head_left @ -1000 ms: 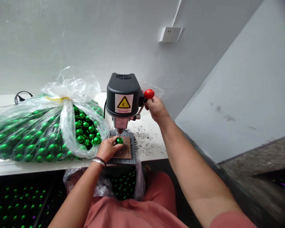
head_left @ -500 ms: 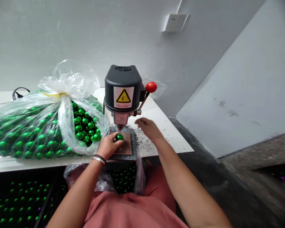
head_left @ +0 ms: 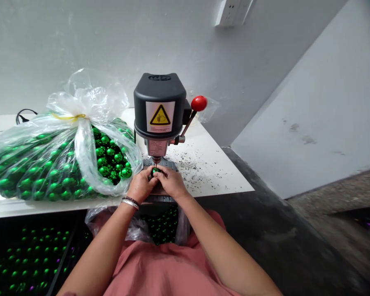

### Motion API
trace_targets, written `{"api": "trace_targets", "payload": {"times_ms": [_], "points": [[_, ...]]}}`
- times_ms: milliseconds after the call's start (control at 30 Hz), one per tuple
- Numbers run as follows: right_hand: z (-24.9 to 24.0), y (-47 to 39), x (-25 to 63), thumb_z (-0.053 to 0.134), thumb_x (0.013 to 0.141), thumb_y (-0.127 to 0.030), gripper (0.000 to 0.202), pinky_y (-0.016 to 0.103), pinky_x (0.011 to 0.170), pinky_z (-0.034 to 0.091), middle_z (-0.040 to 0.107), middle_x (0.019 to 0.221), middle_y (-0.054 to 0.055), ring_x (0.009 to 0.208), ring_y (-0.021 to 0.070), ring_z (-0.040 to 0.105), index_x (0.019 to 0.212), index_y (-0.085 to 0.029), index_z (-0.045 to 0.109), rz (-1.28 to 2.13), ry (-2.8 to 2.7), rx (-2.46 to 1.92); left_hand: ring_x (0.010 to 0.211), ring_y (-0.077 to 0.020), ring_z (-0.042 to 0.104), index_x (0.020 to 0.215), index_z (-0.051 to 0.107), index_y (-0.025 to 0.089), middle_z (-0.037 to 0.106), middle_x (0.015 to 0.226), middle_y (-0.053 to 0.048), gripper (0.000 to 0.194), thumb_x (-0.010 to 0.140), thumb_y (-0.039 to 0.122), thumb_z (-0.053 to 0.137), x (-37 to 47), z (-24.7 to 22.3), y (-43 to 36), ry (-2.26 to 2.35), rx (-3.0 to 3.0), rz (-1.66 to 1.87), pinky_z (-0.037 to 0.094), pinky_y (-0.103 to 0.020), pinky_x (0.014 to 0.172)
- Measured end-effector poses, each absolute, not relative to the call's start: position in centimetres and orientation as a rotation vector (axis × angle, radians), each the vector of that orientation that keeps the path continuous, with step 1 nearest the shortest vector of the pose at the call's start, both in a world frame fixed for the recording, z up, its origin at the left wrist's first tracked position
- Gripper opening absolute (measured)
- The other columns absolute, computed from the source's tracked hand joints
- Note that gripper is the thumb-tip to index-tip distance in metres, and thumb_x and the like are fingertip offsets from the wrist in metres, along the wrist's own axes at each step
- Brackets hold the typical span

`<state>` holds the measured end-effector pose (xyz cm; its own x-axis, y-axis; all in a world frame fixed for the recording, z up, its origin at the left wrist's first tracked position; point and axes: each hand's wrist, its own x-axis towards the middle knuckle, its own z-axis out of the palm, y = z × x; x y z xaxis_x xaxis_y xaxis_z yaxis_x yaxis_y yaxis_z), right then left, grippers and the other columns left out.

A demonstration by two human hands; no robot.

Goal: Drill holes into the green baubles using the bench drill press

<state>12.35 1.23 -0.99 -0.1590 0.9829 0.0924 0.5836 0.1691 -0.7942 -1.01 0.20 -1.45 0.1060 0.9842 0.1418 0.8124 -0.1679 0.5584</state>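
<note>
A shiny green ball point(head_left: 156, 170) sits under the bit of a small black drill press point(head_left: 159, 102), held between both hands. My left hand point(head_left: 141, 183) is closed on the ball's left side, thumb and fingers around it. From the right, my right hand point(head_left: 172, 181) also grips the ball, its fingers close to the drill bit point(head_left: 156, 161). Much of the ball and of the grey base point(head_left: 165, 198) is hidden behind my hands. The red-knobbed feed lever point(head_left: 199, 103) stands raised at the press's right, untouched.
A clear plastic bag point(head_left: 89, 164) full of green balls lies left of the press, tied with yellow string. Dark shavings point(head_left: 200, 166) litter the white table point(head_left: 231, 181) to the right. Another bag of green balls point(head_left: 163, 226) is at my lap. Below left, more balls point(head_left: 24, 261) show.
My right hand has moved from beside the lever down and left to the ball, and now grips it together with my left hand. The camera view has shifted slightly.
</note>
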Motion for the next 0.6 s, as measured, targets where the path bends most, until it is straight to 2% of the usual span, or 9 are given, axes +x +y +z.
{"api": "trace_targets", "payload": {"times_ms": [200,333,433,533,600], "points": [[-0.6,1.5,13.1,0.046,0.082,-0.037,0.031,0.032,0.085,0.047,0.066,0.105,0.003,0.096,0.0175,0.062,0.106,-0.025,0.062,0.873,-1.978,-1.378,0.085,-0.0242,0.064,0.117,0.061,0.019,0.069,0.095,-0.011,0.044,0.081,0.042,0.05,-1.2,-0.9,-0.4,1.807,2.111,0.62,0.047,-0.032,0.075],[-1.3,1.5,13.4,0.052,0.079,-0.037,0.034,0.031,0.081,0.048,0.066,0.104,0.003,0.093,0.0165,0.061,0.11,-0.025,0.058,0.848,-2.006,-1.34,0.086,-0.0235,0.064,0.119,0.059,0.02,0.07,0.095,-0.01,0.041,0.082,0.036,0.05,-1.5,0.0,-1.0,1.725,2.083,0.555,0.046,-0.03,0.074],[-2.1,1.5,13.2,0.052,0.078,-0.035,0.037,0.035,0.083,0.048,0.064,0.107,0.006,0.095,0.0181,0.06,0.113,-0.022,0.055,0.776,-1.974,-1.369,0.091,-0.0224,0.063,0.119,0.058,0.019,0.069,0.1,-0.008,0.042,0.079,0.032,0.053,-1.7,0.3,-1.8,1.676,1.926,0.601,0.046,-0.03,0.078],[-2.8,1.6,12.9,0.053,0.078,-0.032,0.04,0.036,0.09,0.045,0.062,0.111,0.007,0.101,0.0191,0.057,0.116,-0.021,0.052,0.683,-1.977,-1.349,0.095,-0.023,0.062,0.118,0.059,0.013,0.068,0.105,-0.011,0.044,0.08,0.032,0.052,-2.0,0.3,-2.7,1.728,1.814,0.645,0.045,-0.032,0.084],[-3.2,1.6,12.7,0.052,0.079,-0.031,0.04,0.036,0.094,0.042,0.059,0.115,0.008,0.105,0.0192,0.054,0.117,-0.02,0.05,0.618,-1.99,-1.321,0.098,-0.0231,0.061,0.118,0.059,0.013,0.067,0.107,-0.011,0.044,0.08,0.034,0.051,-2.2,0.3,-3.3,1.714,1.808,0.675,0.044,-0.033,0.087]]}}
